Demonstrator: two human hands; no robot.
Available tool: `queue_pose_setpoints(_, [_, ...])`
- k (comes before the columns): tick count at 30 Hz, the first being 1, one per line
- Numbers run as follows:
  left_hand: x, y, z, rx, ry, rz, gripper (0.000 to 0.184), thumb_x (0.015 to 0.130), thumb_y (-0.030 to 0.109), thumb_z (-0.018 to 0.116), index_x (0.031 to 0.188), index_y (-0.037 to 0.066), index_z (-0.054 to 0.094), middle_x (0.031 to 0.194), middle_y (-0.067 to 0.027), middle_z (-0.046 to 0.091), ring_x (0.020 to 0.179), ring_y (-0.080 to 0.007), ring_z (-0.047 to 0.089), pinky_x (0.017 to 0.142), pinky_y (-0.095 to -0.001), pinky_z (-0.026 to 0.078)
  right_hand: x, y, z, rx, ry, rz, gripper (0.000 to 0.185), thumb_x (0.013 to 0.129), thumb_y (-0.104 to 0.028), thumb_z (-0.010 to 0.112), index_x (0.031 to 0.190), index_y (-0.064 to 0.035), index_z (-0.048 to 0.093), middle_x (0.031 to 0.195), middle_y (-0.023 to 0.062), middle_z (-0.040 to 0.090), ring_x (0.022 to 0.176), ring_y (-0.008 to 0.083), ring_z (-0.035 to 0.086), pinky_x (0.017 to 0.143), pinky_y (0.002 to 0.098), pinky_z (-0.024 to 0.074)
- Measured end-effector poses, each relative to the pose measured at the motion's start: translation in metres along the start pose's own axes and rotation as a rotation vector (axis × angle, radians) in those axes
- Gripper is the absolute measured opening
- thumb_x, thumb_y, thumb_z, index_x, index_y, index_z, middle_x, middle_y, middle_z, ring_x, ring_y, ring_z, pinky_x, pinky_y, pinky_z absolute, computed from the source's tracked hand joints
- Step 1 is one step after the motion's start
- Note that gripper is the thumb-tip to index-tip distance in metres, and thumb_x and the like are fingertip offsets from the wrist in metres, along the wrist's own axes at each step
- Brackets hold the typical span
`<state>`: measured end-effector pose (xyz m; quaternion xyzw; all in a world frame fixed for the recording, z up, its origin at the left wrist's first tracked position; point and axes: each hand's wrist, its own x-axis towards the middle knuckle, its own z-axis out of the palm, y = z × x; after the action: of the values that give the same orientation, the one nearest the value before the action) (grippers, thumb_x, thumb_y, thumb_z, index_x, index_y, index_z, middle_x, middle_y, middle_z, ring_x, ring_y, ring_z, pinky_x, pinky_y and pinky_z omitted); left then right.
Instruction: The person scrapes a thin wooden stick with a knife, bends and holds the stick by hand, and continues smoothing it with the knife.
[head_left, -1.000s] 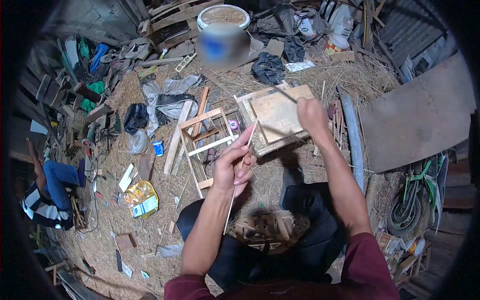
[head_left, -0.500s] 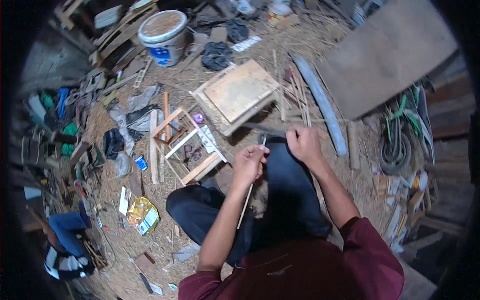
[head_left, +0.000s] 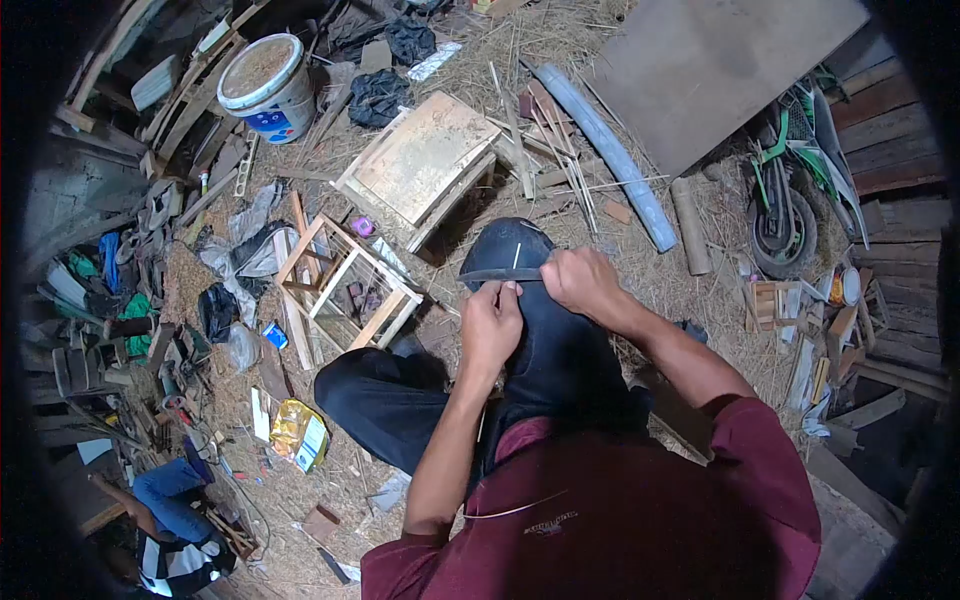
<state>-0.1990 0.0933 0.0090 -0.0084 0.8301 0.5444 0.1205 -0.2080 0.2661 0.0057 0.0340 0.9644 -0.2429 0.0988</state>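
My left hand [head_left: 490, 325] pinches a thin pale stick [head_left: 517, 256], whose tip sticks up past a dark knife blade [head_left: 497, 275]. My right hand [head_left: 583, 284] is closed around the knife's handle end, which is hidden in the fist. The blade lies crosswise over the stick, just above my left fingertips and in front of my raised knee [head_left: 500, 240]. A thin, pale, curved sliver [head_left: 520, 508] shows against my maroon shirt.
Ahead are a small wooden table [head_left: 425, 155], a slatted wooden frame [head_left: 345, 285] and a bucket [head_left: 268, 90]. A grey pole [head_left: 610, 155], thin sticks [head_left: 575, 165], a large board [head_left: 715, 75] and a motorbike wheel [head_left: 785, 235] lie right. Another person [head_left: 170, 510] sits lower left.
The knife blade now shows, laid across the stick. My right hand has moved slightly left and down, closer to my left hand. The view has shifted.
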Motion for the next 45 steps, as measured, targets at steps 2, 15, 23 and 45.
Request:
queue_pose_setpoints(2, [-0.01, -0.006, 0.0, -0.016, -0.039, -0.029, 0.026, 0.096, 0.017, 0.055, 0.084, -0.002, 0.067, 0.058, -0.0016, 0.055, 0.052, -0.0058, 0.043, 0.047, -0.0279, 0.032, -0.001, 0.003, 0.001, -0.007, 0.006, 0.02, 0.041, 0.085, -0.03, 0.045, 0.075, 0.0023, 0.068, 0.074, 0.0302, 0.063, 0.071, 0.0478, 0.064, 0.071, 0.054, 0.052])
queue_pose_setpoints(15, [-0.01, -0.001, 0.017, -0.062, -0.139, -0.049, 0.024, 0.097, 0.016, 0.055, 0.082, 0.0, 0.064, 0.063, 0.003, 0.053, 0.056, -0.0032, 0.041, 0.049, -0.0235, 0.031, -0.007, 0.027, 0.003, -0.003, 0.035, -0.061, 0.039, 0.085, -0.03, 0.046, 0.073, 0.0004, 0.067, 0.075, 0.0263, 0.065, 0.069, 0.0459, 0.064, 0.069, 0.054, 0.052])
queue_pose_setpoints(23, [-0.017, -0.004, 0.024, -0.061, 0.036, 0.058, 0.02, 0.092, 0.013, 0.058, 0.086, -0.003, 0.068, 0.058, -0.0101, 0.059, 0.049, -0.0087, 0.047, 0.047, -0.0294, 0.036, -0.022, 0.016, -0.003, 0.016, 0.041, -0.107, 0.04, 0.086, -0.03, 0.045, 0.072, 0.0, 0.067, 0.071, 0.0252, 0.065, 0.068, 0.0447, 0.064, 0.069, 0.0535, 0.0523])
queue_pose_setpoints(45, [-0.017, -0.007, 0.015, -0.13, -0.128, 0.025, 0.027, 0.098, 0.019, 0.053, 0.083, 0.001, 0.066, 0.057, 0.0042, 0.047, 0.051, -0.0039, 0.039, 0.046, -0.0257, 0.028, -0.024, 0.024, 0.01, 0.025, 0.08, -0.098, 0.041, 0.086, -0.029, 0.043, 0.069, 0.0011, 0.066, 0.072, 0.027, 0.063, 0.067, 0.0446, 0.064, 0.067, 0.0531, 0.0524])
